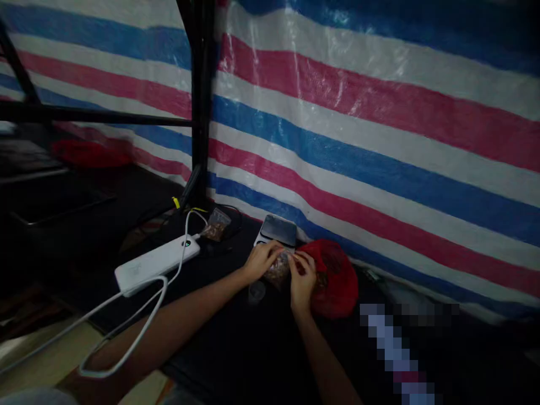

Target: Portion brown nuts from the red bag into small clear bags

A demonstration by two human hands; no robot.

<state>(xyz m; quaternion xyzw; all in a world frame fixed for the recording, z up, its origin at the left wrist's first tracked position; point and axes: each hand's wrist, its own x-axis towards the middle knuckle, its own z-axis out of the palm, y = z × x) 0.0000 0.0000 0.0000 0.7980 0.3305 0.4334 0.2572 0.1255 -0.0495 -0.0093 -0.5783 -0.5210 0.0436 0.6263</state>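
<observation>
Between my two hands is a small clear plastic bag (277, 272) with brownish bits inside. My left hand (262, 260) pinches its top edge from the left. On the other side, my right hand (302, 277) grips the same edge with thumb and fingers. Just behind the bag sits a small digital scale (278, 229) with a dark top, partly covered by my left hand. A red bag (340, 281) lies right beside my right hand, its mouth showing dark contents I cannot make out. Below my left hand stands a small clear round cup (256, 291).
A white power bank (156, 263) with a looped white cable (158, 315) lies to the left, the cable crossing near my left forearm. Another small filled bag (216, 225) rests behind it. A black metal post (201, 101) and a striped plastic sheet (358, 140) bound the back.
</observation>
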